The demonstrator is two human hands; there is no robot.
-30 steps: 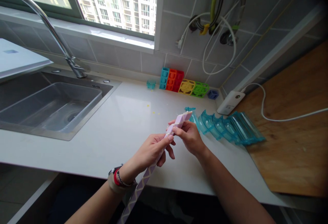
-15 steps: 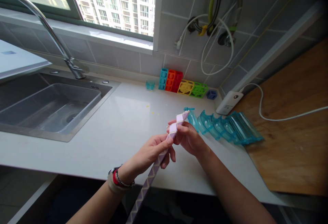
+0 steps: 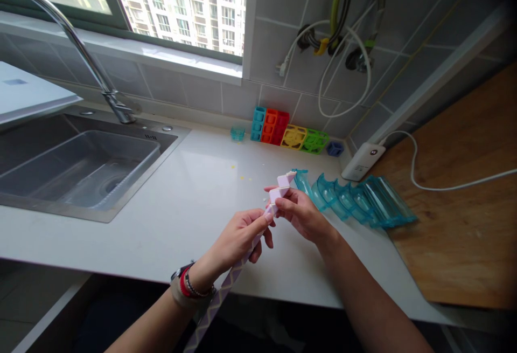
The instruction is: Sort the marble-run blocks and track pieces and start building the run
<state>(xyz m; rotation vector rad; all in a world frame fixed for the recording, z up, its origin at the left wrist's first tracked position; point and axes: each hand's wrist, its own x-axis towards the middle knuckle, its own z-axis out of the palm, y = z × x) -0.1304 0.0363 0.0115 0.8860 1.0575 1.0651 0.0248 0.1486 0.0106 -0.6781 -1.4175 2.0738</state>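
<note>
I've got the lilac snake puzzle [image 3: 278,196] pinched between left hand [image 3: 239,234] and right hand [image 3: 302,214], over the white counter's [image 3: 173,245] front edge; off left, the steel sink [image 3: 107,214] holds a clear plastic basin [image 3: 152,154], drain [image 3: 114,183] showing through.

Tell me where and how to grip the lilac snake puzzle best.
I'd grip the lilac snake puzzle by its straight lower stretch, below the left hand, closing across its width from the right. It slants past the counter's front edge, with the left forearm on its other side. The upper end looks poorer: twisted into stepped wedges and held by the right hand.
</note>
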